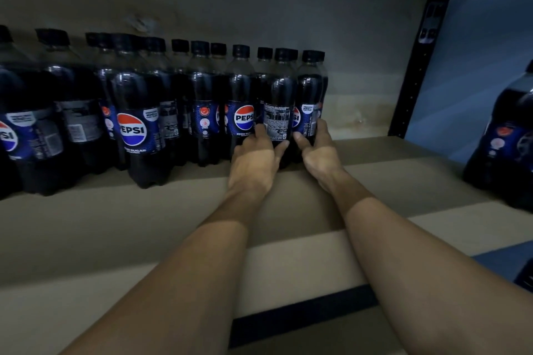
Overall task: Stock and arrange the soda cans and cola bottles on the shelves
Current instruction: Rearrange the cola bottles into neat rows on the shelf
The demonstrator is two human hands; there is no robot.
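Several dark Pepsi Zero Sugar bottles with black caps stand in rows along the back of a dim shelf (pixel 115 225). My left hand (pixel 255 158) grips the lower part of one bottle (pixel 278 112) that shows its back label, thumb on its right side. My right hand (pixel 317 150) holds the rightmost bottle (pixel 310 101) of the row, thumb on its front and fingers round its right side. Both bottles stand upright on the shelf board, touching each other.
A larger Pepsi bottle (pixel 504 138) stands at the far right beyond a black shelf upright (pixel 409 89). A pale back wall (pixel 360 52) closes the shelf. Bare shelf board lies right of the held bottles. A dark front edge (pixel 302 317) runs below my forearms.
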